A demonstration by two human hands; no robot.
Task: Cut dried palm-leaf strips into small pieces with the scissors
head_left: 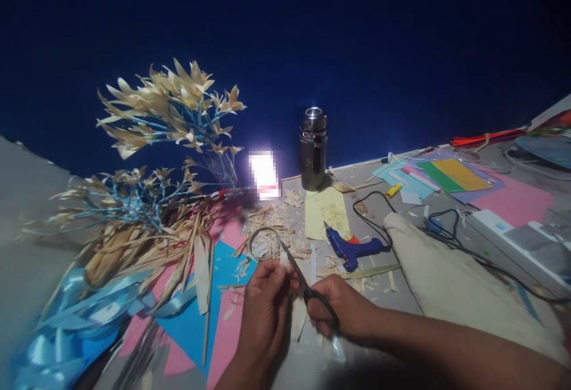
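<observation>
Pinched in the fingertips of my left hand (267, 295) is a small pale piece of dried husk (284, 259). My right hand (336, 307) grips black-handled scissors (301, 274), their blades pointing up and away beside that piece. Whether the blades touch it I cannot tell. Just beyond my left fingers lies a roll of tape (264, 242), standing out among scattered husk scraps (267, 217). A blue glue gun (352, 250) rests to the right, near a yellow sheet (325, 214).
A dark metal flask (313, 152) stands at the back. On the left are husk flowers (173, 104) on blue stems, dried husks (178, 229) and light-blue ribbon (98, 307). Rightward lie a cream cloth (437, 265), coloured sheets (464, 175), a white power strip (513, 247) and cables.
</observation>
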